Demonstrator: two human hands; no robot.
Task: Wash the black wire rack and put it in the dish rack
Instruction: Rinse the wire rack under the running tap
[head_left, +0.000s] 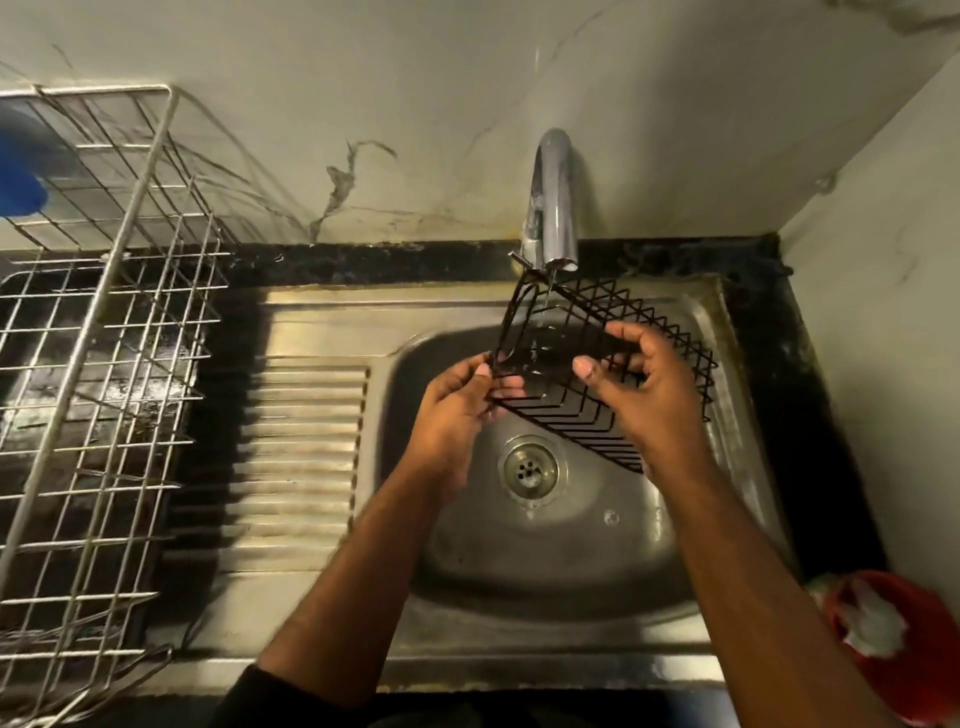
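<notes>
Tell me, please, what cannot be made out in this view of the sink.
- Blue object in the dish rack: cut by the left edge and blurred, unidentifiable.
- Red container: cut by the right edge; its white contents are blurred.
- Black wire rack: the right hand covers its middle, the left hand its near corner.
- Soap on it: too fine to tell.
</notes>
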